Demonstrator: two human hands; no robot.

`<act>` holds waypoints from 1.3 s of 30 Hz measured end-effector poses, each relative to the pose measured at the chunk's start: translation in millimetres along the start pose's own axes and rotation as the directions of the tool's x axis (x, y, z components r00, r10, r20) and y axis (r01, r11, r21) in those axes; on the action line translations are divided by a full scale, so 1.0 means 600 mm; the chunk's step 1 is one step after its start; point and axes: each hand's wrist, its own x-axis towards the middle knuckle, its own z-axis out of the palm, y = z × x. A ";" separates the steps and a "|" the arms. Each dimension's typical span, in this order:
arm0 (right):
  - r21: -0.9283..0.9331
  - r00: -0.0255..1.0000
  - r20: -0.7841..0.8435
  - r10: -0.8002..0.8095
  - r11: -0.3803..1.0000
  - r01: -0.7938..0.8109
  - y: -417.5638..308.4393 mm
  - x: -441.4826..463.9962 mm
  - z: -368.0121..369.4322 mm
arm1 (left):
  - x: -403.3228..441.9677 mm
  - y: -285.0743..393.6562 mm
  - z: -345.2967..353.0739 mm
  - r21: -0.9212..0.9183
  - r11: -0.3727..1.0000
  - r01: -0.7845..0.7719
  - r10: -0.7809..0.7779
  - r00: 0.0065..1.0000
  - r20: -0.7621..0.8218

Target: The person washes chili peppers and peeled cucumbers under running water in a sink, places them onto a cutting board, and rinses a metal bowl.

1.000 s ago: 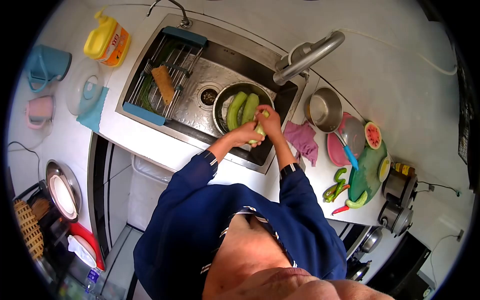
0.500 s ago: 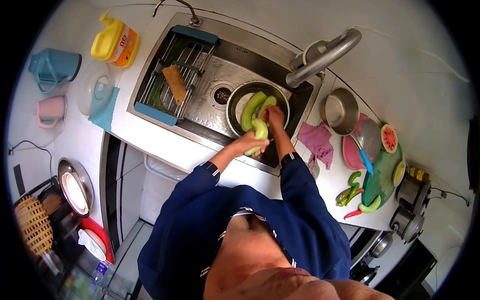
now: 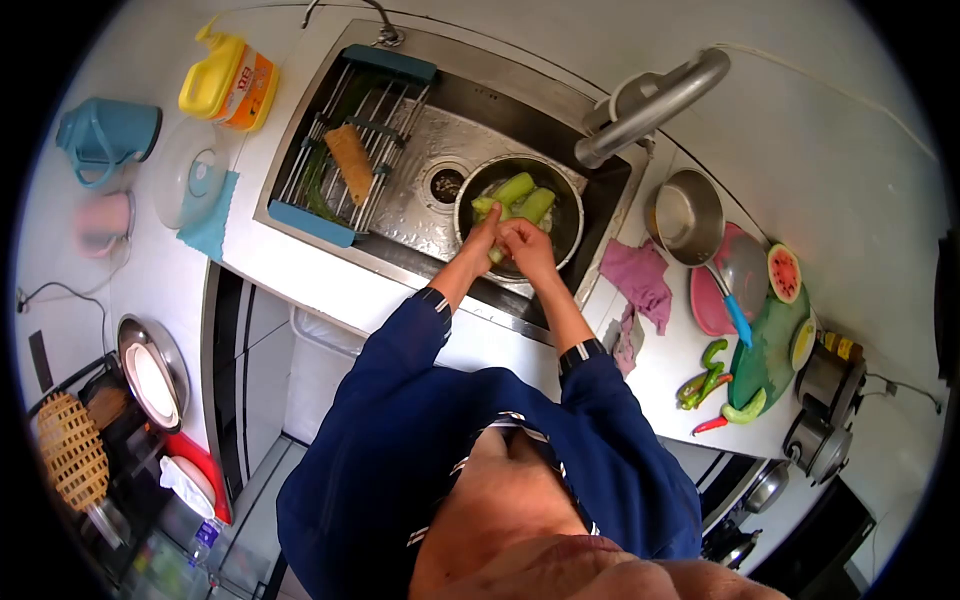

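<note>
A round metal basin (image 3: 573, 225) stands in the right part of the sink and holds several pale green gourd pieces (image 3: 538, 206). Low inside its near rim, my left hand (image 3: 480, 243) is closed around a green gourd (image 3: 496, 256), thumb pointing up; part of that gourd shows between my hands. My right hand (image 3: 528, 248) meets the left, its fingers curled in against the gourd and the left fingers. What the right fingertips pinch, if anything, is hidden.
A drying rack (image 3: 318, 238) with a brown sponge-like block (image 3: 349, 163) spans the sink's left side. A thick grey faucet (image 3: 655, 108) reaches over the right rim. Rightward lie a pink cloth (image 3: 640, 280), a saucepan (image 3: 686, 217), green peppers (image 3: 712, 375) and a green cutting board (image 3: 765, 345).
Both hands have moved from the basin's near edge into it, bringing the gourd down and closer together. The gourd pieces in the basin have shifted.
</note>
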 end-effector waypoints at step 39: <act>-0.294 0.929 -0.217 -0.301 0.927 0.232 -0.037 -0.225 -0.138 | 0.009 -0.089 0.053 0.940 -0.006 -0.340 0.502 0.812 0.297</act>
